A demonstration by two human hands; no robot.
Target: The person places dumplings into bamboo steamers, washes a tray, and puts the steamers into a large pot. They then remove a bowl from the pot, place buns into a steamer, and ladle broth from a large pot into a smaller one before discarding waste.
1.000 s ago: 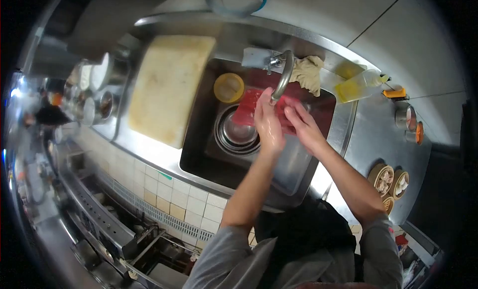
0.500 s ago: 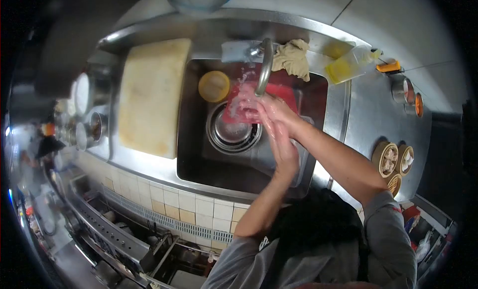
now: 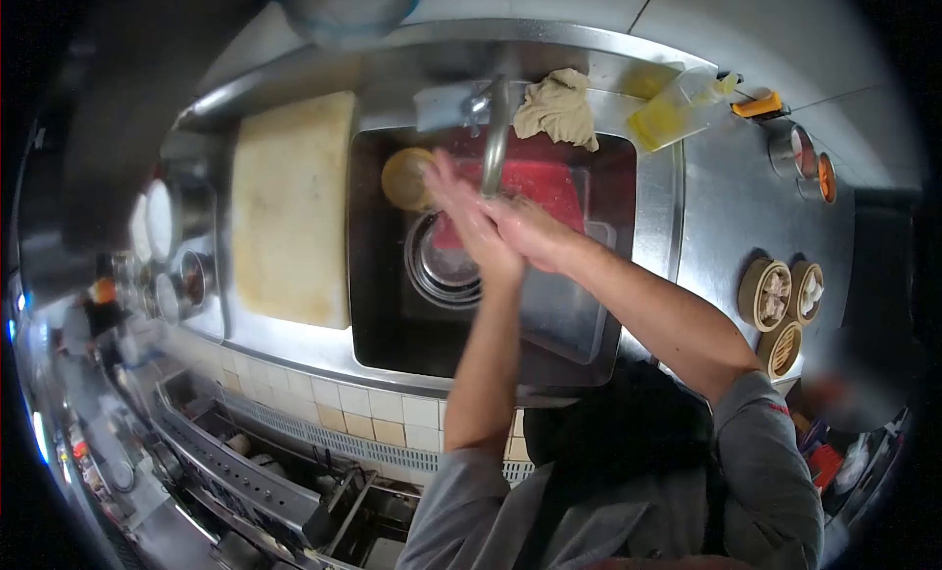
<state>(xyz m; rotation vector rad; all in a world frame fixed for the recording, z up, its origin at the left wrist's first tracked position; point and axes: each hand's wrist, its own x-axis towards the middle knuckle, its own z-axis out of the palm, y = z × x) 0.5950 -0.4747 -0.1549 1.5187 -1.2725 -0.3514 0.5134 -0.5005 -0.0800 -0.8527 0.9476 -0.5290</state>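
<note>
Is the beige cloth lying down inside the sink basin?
No, the crumpled beige cloth is draped on the back rim of the steel sink, beside the curved metal faucet, above the basin.

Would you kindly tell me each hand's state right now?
Left hand: open, empty, pressed against the right.
Right hand: open, empty, against the left.

The left hand and the right hand are pressed palm to palm over the steel sink, fingers stretched out and pointing up-left, both empty and looking wet. They sit just beside the curved tap spout. Below them in the basin lie a red tray and round steel bowls.
</note>
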